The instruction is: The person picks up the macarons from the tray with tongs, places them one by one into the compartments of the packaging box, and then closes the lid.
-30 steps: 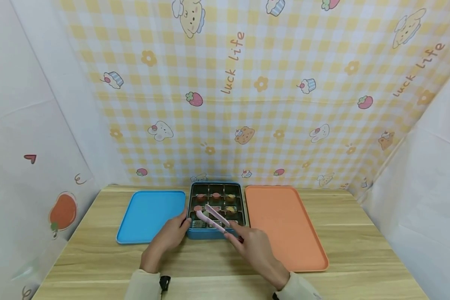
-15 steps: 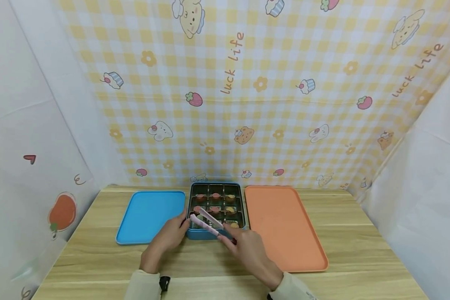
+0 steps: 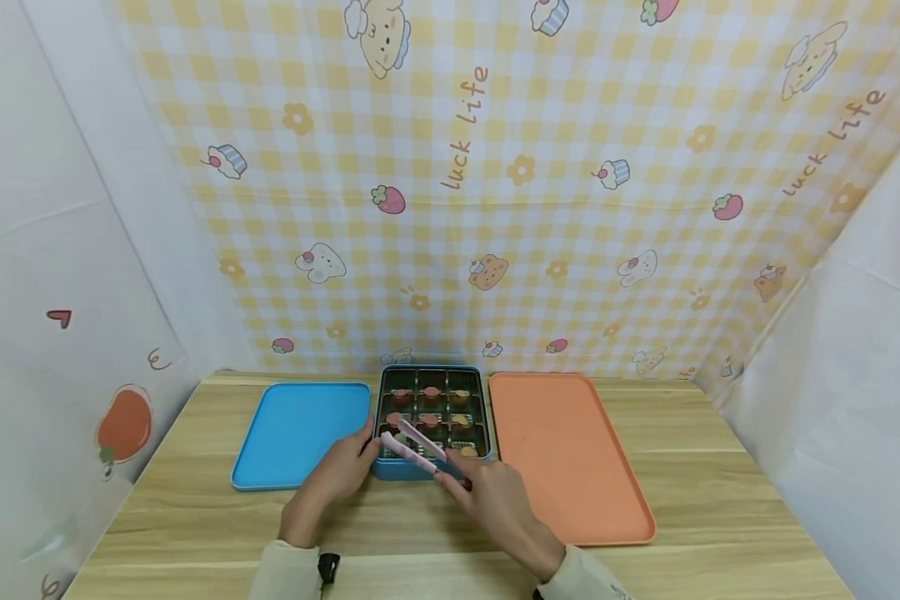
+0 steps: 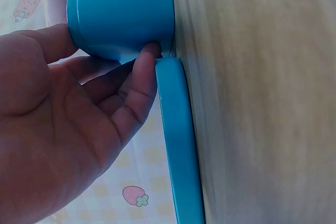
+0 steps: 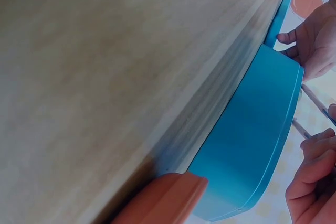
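Observation:
A blue tin box [image 3: 407,469] stands mid-table, its dark divided insert holding small round pieces in its compartments. My left hand [image 3: 342,461] grips the tin's front-left corner. In the left wrist view, the thumb lies near the tin's upper edge and the fingers touch its side. My right hand [image 3: 492,492] holds pink tongs [image 3: 412,454] above the front of the tin. Their spread tips reach the front-left compartment, around a pale green round piece [image 3: 401,437]. Whether the tips touch it I cannot tell. Behind lie reddish pieces [image 3: 430,419] and yellow pieces [image 3: 461,420].
Left of the tin lies a flat blue tray or lid [image 3: 300,433], close beside it. An orange tray [image 3: 570,450] sits at the right. The wooden table [image 3: 705,483] backs onto a printed checked curtain [image 3: 540,225].
The right hand and tongs have shifted slightly left and toward the person, with the tips lowering into the front-left compartment. This uncovers a yellow piece at front right. The left hand stays put.

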The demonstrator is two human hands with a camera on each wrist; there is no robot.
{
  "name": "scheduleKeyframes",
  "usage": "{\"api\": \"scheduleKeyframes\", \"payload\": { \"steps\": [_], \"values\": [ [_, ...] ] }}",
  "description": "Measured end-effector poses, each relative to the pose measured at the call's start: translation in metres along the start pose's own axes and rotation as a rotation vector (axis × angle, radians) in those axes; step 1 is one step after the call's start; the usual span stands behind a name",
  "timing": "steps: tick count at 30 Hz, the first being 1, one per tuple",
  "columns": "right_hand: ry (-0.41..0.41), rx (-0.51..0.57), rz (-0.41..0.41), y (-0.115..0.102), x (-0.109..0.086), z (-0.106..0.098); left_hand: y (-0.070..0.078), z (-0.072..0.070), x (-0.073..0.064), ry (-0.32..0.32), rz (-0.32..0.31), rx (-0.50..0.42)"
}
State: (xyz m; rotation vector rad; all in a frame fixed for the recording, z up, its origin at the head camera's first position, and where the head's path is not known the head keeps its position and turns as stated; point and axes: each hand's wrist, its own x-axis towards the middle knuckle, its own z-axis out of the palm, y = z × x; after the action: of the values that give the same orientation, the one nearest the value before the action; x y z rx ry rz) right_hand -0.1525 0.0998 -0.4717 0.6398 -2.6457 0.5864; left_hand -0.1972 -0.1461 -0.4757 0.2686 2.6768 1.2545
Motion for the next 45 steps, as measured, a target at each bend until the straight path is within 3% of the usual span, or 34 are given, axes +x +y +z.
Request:
{"api": "scheduleKeyframes", "payload": {
  "steps": [8, 18, 25, 31, 39, 45],
  "values": [
    [-0.014, 0.019, 0.026, -0.001, 0.000, -0.002, 0.001, -0.001, 0.000, -0.005, -0.002, -0.004],
    [0.054, 0.040, 0.085, 0.010, -0.001, -0.015, 0.000, -0.002, 0.000, 0.004, 0.007, 0.053],
    [0.121, 0.110, 0.192, 0.032, -0.007, -0.034, 0.000, -0.001, 0.001, -0.005, -0.002, 0.052],
    [0.155, 0.048, 0.264, 0.057, -0.013, -0.049, 0.002, -0.001, 0.000, -0.019, -0.025, 0.023],
    [0.129, 0.049, 0.422, 0.091, -0.021, -0.068, 0.003, 0.000, 0.001, -0.027, -0.035, 0.016],
    [0.132, 0.066, 0.499, 0.108, -0.024, -0.071, 0.004, 0.000, 0.000, -0.028, -0.046, 0.000]
  ]
}}
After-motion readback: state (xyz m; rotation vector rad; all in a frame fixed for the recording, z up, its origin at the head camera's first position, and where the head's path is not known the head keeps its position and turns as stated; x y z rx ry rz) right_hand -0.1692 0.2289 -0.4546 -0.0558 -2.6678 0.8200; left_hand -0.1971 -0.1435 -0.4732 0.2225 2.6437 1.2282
